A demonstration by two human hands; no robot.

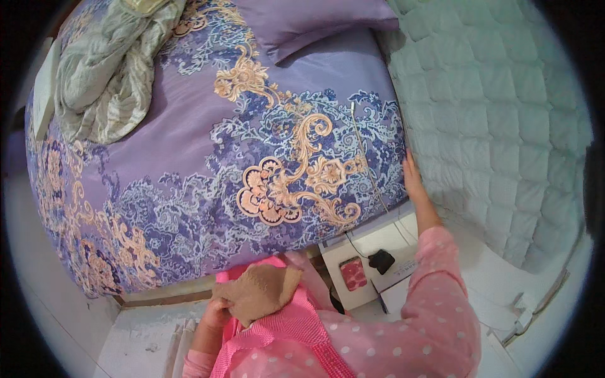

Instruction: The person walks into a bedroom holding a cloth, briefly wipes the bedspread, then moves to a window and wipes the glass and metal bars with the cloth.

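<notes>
My left hand (218, 312) grips a brown cloth (262, 293) by its left side, close in front of my body. The cloth hangs folded over a bright pink apron (283, 326). Stretched far out to the right, my right hand (412, 182) lies along the side edge of the mattress, between the purple patterned bedsheet (179, 141) and the quilted pale green wall panel (477, 113). Its fingertips are partly hidden there, and I see nothing held in it. The sheet is spread over the bed, with slight wrinkles.
A purple pillow (321, 23) lies at the bed's far end. A crumpled pale blanket (108, 80) sits at the left. A white charging cable (364, 151) crosses the sheet. On the white bedside cabinet (359, 297) are a red patterned case (353, 274) and a black adapter (381, 261).
</notes>
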